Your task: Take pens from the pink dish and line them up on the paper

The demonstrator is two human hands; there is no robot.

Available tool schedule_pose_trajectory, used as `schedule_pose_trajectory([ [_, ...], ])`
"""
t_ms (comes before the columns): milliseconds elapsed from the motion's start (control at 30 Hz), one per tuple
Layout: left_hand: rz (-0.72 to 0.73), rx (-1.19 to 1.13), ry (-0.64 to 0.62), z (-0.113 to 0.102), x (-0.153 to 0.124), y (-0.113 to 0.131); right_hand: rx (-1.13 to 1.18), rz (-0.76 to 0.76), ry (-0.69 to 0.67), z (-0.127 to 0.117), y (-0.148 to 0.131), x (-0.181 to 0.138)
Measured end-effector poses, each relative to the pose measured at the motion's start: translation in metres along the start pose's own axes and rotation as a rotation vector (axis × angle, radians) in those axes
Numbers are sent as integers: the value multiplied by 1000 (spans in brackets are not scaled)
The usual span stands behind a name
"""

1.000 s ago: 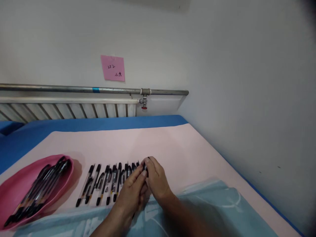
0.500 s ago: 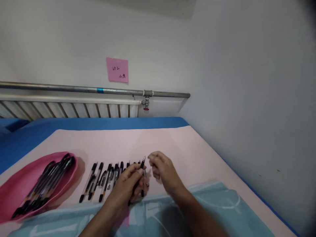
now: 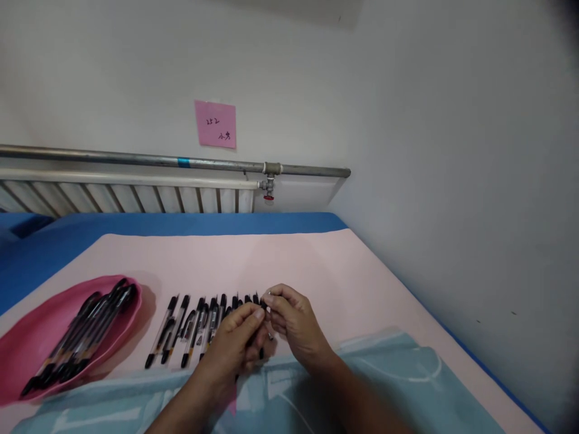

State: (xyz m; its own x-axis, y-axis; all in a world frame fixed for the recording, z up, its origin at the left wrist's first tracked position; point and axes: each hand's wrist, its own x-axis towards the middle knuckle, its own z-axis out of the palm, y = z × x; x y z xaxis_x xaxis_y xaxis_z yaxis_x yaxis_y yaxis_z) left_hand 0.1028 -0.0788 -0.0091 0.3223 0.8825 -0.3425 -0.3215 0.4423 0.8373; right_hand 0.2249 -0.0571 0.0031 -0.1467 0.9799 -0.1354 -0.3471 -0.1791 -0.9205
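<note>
My left hand (image 3: 235, 343) and my right hand (image 3: 294, 325) meet over the right end of a row of black pens (image 3: 194, 328) laid side by side on a pink sheet (image 3: 271, 259). The left hand's fingers are curled round a black pen (image 3: 263, 304), of which only the top end shows between the fingertips. My right hand pinches that same end with thumb and forefinger. A pink tray (image 3: 27, 343) at the left holds several more black pens (image 3: 81, 340).
A light blue cloth (image 3: 398, 380) covers the near edge under my forearms. Blue bedding (image 3: 136, 226) lies beyond the pink sheet, with a radiator (image 3: 126, 199) and a metal pipe (image 3: 181, 161) behind. A pink note (image 3: 216, 124) hangs on the white wall; another wall closes the right side.
Half a second ago my right hand was apart from the pen, whose tip stood bare above the left hand. Now the right hand has come back and pinches that end.
</note>
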Motion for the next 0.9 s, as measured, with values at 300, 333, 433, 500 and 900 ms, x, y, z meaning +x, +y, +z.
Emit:
schedule_pose_trajectory([
  [300,-13,-59,-15,5,-4,0,54,23,72,5,1,-2],
  [333,-14,-54,-10,5,-4,0,65,27,78,5,0,-2],
  [433,-15,-47,-2,4,-3,-1,113,65,16,4,-2,-2],
  [500,-5,-38,8,3,-3,-1,124,88,-1,4,-2,-2],
  [900,9,12,11,-1,0,-2,104,133,-36,3,2,1],
])
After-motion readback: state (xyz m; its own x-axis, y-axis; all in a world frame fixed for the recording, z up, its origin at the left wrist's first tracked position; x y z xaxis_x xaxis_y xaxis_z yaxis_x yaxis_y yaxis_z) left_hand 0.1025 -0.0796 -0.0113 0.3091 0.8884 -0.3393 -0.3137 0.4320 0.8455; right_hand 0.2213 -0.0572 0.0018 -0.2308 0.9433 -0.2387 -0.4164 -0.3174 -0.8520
